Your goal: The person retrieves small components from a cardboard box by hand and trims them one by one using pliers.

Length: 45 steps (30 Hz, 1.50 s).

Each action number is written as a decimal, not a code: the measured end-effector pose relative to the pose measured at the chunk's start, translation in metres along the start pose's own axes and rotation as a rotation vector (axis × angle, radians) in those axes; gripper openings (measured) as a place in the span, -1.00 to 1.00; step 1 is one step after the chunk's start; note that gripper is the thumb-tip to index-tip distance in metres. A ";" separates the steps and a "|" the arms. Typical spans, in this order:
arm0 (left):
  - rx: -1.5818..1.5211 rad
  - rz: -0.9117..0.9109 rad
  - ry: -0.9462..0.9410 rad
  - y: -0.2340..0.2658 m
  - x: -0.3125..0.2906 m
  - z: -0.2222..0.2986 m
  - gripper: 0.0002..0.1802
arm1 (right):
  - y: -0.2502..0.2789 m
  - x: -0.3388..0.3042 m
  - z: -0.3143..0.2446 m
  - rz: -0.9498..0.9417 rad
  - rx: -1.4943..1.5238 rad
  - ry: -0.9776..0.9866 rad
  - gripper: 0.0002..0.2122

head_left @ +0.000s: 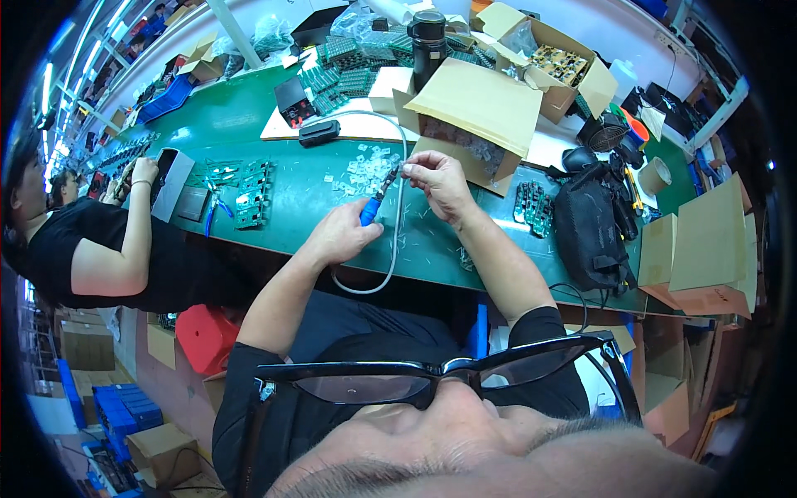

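My left hand (342,234) is closed around a blue-handled tool (371,211) with a narrow dark metal front end, which slants up to the right. A pale grey hose (400,217) loops beside it and passes below my left hand. My right hand (442,184) pinches at the tool's front end, thumb and index finger together; whatever sits between them is too small to make out. Just behind the tool lies a heap of small whitish translucent pieces (365,170) on the green tabletop (307,187).
An open cardboard box (473,100) stands behind my right hand. Green circuit boards (251,195) and blue-handled pliers (217,207) lie left, near a seated co-worker (108,241). A black bag (588,228) rests at right. A dark flask (427,50) stands at the back.
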<state>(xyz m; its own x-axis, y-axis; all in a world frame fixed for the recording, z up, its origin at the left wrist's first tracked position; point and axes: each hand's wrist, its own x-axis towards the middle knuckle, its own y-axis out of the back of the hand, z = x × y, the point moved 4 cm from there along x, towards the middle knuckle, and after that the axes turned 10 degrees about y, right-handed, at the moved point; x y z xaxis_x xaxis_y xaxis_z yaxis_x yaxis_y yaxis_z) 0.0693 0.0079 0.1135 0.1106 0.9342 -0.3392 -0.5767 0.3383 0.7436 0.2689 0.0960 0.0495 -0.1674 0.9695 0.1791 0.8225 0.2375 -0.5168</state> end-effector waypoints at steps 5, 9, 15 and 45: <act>-0.059 -0.012 -0.046 -0.004 0.005 -0.009 -0.58 | 0.003 0.000 0.001 -0.019 -0.016 0.007 -0.88; -0.084 -0.068 -0.009 -0.007 0.008 -0.018 -0.58 | 0.002 -0.001 0.002 -0.025 -0.006 -0.011 -0.88; -0.208 -0.102 -0.013 -0.014 0.015 -0.031 -0.63 | 0.003 0.000 0.003 -0.031 0.016 -0.027 -0.89; -0.410 -0.152 0.086 -0.019 0.015 -0.030 -0.52 | 0.009 -0.002 0.012 0.012 -0.079 -0.037 -0.87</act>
<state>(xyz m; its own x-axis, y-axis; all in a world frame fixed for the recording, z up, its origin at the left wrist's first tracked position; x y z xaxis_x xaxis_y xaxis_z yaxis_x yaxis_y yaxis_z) 0.0577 0.0123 0.0772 0.1608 0.8585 -0.4869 -0.8343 0.3818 0.3977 0.2702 0.0971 0.0340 -0.1767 0.9741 0.1413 0.8647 0.2222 -0.4505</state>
